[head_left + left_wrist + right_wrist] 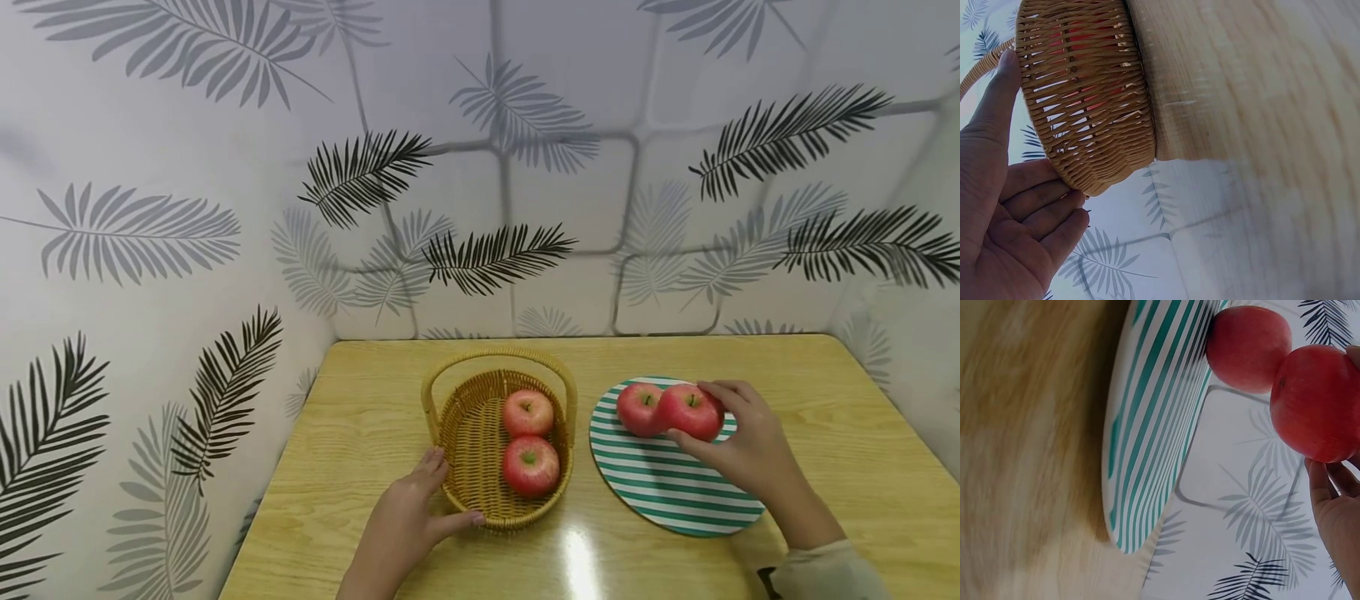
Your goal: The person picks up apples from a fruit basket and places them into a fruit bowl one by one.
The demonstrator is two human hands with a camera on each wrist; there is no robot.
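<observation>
Both hands are bare; the right arm wears a pale grey-beige sleeve (825,575) with a dark wrist strap (768,581).

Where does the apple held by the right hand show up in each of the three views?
Head: the held apple sits right of centre, over the striped plate, gripped by the right hand.
Left wrist: not in it; only the basket and the left hand show.
Right wrist: at the right edge, above the fingers.
Shared landmark: the second apple touching it.
</observation>
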